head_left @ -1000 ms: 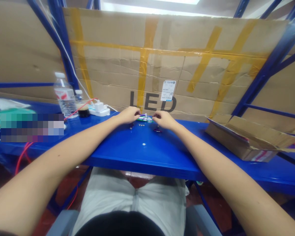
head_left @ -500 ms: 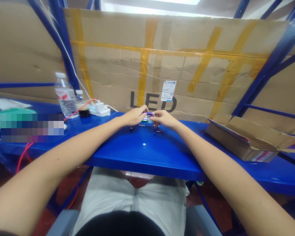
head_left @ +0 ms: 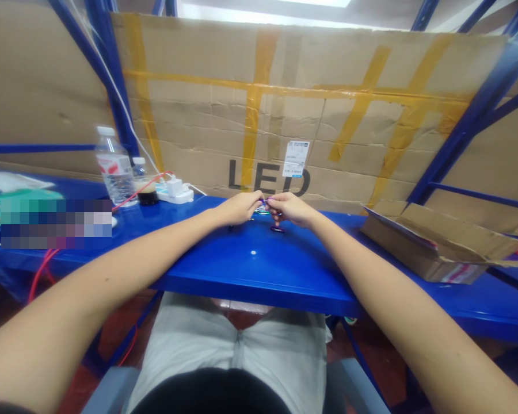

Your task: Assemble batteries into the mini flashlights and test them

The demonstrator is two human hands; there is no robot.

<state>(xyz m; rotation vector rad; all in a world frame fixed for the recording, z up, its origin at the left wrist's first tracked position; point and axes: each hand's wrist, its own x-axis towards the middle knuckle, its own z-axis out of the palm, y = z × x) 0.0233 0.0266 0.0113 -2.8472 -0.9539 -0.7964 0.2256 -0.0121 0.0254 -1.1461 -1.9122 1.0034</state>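
My left hand (head_left: 243, 208) and my right hand (head_left: 290, 208) meet over the far part of the blue table (head_left: 259, 270). Both are closed, fingertips pinching a small slim purple piece (head_left: 265, 200) with a metallic shine; its kind is too small to make out, and the fingers cover most of it. On the tabletop just below my right hand lies a dark purple oval item (head_left: 277, 229). Several thin shiny green and silver pieces (head_left: 262, 210) lie behind the fingers, partly hidden. Under my left hand a small dark object (head_left: 231, 227) barely shows.
A large cardboard sheet (head_left: 190, 126) stands behind the table. To the left are a water bottle (head_left: 113, 167), a small bottle of dark liquid (head_left: 147, 187), a white power strip (head_left: 176, 195) and a red cable (head_left: 41, 276). An open cardboard box (head_left: 423, 247) sits on the right.
My left hand has turned and its fingers have come closer to my right fingertips, covering more of the purple piece. The small dark object is now mostly hidden by the left hand.
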